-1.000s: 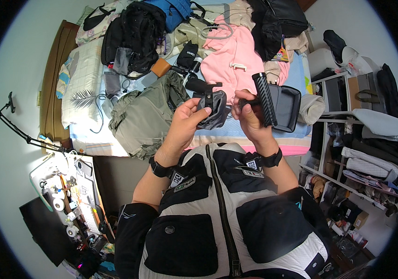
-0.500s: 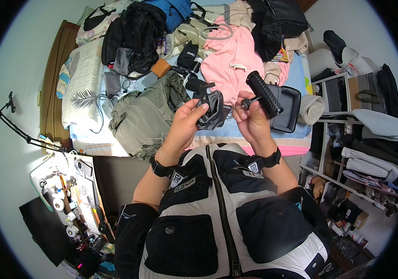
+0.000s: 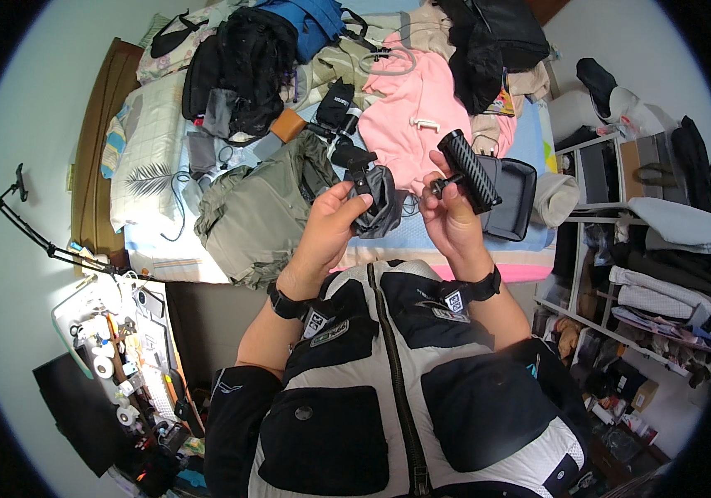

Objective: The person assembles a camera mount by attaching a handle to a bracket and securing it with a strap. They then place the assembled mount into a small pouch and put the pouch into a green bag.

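Note:
Above the near edge of the bed, my left hand [image 3: 332, 222] is closed on a small dark grey pouch [image 3: 382, 203] with a black strap at its top. Across a short gap, my right hand [image 3: 456, 222] grips a black cylinder [image 3: 470, 173] with a carbon-weave pattern, by a small dark fitting that sticks out of its side. The cylinder leans with its upper end to the left. Pouch and cylinder are apart. Behind the right hand lies an open black case [image 3: 511, 199]. An olive-green bag [image 3: 264, 212] rests on the bed left of my left hand.
A pink cloth [image 3: 409, 108] with a small white handle-like piece [image 3: 426, 125] covers the middle of the bed. Further back are a black backpack [image 3: 239, 70], a blue bag [image 3: 310, 25] and a brown box [image 3: 287, 124]. Shelves [image 3: 575, 241] stand right, a cluttered desk [image 3: 135, 340] left.
The cylinder has turned slightly in my right hand, so its weave shows more plainly. The pouch has shifted a little, and its strap lies differently. Both hands keep their holds.

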Demonstrator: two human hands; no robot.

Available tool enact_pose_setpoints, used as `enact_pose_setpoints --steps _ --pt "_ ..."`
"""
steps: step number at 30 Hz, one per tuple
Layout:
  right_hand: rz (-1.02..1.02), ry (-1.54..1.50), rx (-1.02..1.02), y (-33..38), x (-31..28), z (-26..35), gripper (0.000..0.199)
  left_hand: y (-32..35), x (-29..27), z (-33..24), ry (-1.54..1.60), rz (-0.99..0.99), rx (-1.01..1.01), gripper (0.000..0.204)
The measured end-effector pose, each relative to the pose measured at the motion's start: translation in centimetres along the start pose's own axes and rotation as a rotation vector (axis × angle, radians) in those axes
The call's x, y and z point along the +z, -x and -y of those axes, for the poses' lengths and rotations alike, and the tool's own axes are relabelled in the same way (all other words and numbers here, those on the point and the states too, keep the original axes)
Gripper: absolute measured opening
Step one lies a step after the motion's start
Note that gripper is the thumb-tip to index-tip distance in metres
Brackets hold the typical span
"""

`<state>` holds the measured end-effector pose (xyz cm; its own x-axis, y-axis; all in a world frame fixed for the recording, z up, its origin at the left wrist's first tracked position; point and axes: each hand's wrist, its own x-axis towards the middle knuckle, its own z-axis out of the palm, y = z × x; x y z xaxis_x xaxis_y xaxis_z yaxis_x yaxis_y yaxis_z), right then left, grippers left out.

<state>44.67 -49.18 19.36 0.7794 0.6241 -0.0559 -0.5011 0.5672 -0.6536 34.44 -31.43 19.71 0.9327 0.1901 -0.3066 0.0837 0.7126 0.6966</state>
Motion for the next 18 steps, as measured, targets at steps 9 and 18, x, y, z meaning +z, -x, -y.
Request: enact_pose_setpoints --steps 9,18 --pt "0.041 -0.046 -0.032 -0.03 0.21 -0.08 0.068 0.16 0.04 -0.03 0.027 -0.006 0.005 0.025" --pt "0.159 -0.272 0.004 -0.07 -0.14 -0.16 0.044 0.27 0.24 -0.15 0.031 -0.005 0.001 0.025"
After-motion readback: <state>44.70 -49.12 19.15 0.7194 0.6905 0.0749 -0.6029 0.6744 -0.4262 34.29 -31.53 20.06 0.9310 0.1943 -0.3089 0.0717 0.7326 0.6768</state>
